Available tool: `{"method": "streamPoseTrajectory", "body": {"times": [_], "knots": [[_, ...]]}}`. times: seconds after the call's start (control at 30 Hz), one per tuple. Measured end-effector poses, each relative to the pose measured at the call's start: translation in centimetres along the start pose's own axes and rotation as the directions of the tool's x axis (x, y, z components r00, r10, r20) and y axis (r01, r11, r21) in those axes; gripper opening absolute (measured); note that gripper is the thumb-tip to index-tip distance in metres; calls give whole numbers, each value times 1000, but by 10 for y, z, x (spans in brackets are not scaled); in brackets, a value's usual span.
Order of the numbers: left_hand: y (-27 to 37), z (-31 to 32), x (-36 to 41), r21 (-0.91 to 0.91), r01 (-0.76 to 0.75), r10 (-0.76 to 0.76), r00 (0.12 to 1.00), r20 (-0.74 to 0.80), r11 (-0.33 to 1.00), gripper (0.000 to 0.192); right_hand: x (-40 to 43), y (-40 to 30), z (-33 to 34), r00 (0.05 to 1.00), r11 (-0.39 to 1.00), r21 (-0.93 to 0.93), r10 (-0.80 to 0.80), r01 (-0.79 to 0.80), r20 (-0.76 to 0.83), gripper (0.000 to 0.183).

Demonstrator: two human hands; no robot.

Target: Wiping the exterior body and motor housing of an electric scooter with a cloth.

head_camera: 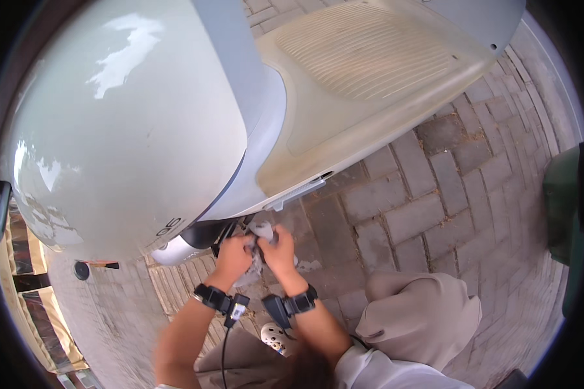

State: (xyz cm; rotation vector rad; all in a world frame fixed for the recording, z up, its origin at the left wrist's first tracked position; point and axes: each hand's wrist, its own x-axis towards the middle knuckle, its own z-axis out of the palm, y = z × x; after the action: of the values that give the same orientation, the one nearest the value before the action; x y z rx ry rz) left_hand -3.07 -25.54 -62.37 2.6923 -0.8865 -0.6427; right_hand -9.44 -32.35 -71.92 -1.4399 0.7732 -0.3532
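Both my hands are at the lower side of a white electric scooter, close to its kickstand area. My left hand [235, 257] and my right hand [278, 248] pinch a crumpled whitish cloth or plastic wrap [251, 276], whose ends stick out above and below the fingers. The scooter's glossy rear body panel [126, 121] fills the upper left, and its ribbed footboard [370, 53] runs to the upper right. A folded side footrest [297, 194] juts out just above my right hand. What lies between my fingertips is partly hidden.
Grey paving bricks [413, 209] cover the ground. A dark green bin-like object [562, 204] stands at the far right. My bent knee [421, 316] is at lower right, and a white clog [274, 338] is below my wrists. Tan-framed panels [44, 321] stand at the far left.
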Motion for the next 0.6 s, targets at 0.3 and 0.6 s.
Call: {"method": "streamPoseTrajectory", "body": {"times": [0.3, 0.6], "knots": [[10, -22, -57, -288, -22, -243, 480, -843, 957, 32, -4, -85, 5, 961, 831, 554, -185, 42, 204, 27], [18, -21, -26, -156, -228, -44, 430, -902, 961, 21, 13, -78, 0, 973, 872, 482, -176, 83, 150, 16]]}}
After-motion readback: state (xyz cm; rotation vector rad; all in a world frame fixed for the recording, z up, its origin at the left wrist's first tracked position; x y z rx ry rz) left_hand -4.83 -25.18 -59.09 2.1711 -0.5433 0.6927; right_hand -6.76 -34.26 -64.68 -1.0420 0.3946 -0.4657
